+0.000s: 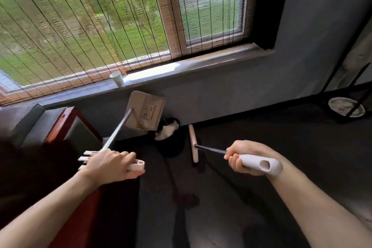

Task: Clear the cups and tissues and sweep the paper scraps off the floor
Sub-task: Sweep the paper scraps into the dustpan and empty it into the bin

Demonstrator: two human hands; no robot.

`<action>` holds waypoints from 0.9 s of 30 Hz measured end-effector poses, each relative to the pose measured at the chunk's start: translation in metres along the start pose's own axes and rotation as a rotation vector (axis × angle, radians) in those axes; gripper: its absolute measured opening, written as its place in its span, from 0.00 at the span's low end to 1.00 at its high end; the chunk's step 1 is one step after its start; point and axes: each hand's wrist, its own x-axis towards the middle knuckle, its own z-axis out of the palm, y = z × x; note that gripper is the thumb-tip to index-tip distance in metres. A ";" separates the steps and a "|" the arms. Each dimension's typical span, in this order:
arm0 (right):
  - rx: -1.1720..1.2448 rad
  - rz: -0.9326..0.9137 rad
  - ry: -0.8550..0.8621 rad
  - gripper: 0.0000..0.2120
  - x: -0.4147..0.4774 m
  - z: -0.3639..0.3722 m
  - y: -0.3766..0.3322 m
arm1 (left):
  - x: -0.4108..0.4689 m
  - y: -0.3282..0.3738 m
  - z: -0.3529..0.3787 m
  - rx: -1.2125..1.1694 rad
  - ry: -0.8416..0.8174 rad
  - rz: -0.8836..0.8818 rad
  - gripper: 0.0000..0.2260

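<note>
Under windowsill [201, 62], black bin [172, 147] stands on dark floor [261, 127], white tissues [167, 130] heaped inside. Fingers of left hand [112, 164] curl round dustpan handle [138, 165]; dustpan [146, 112] raised, tilted above bin. Fist of right hand [247, 159] wraps broom handle [259, 164]; broom head [193, 143] on floor just beside bin. Paper cup [117, 78] on sill, not yet cleared. Risks: pan off-centre, any scraps spill past rim; long shaft swings, knocks cup; broom head nudges bin over.

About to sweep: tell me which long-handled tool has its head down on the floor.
The broom in the right hand. The dustpan in the left hand is held with its pan tipped up.
</note>
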 end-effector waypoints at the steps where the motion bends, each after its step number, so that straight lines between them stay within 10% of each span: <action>1: 0.001 -0.002 -0.013 0.04 -0.003 -0.001 -0.001 | -0.003 0.007 -0.005 0.009 0.001 -0.013 0.33; 27: -0.056 -0.048 0.018 0.22 0.001 0.001 0.041 | 0.055 0.046 0.035 -0.004 -0.029 0.011 0.25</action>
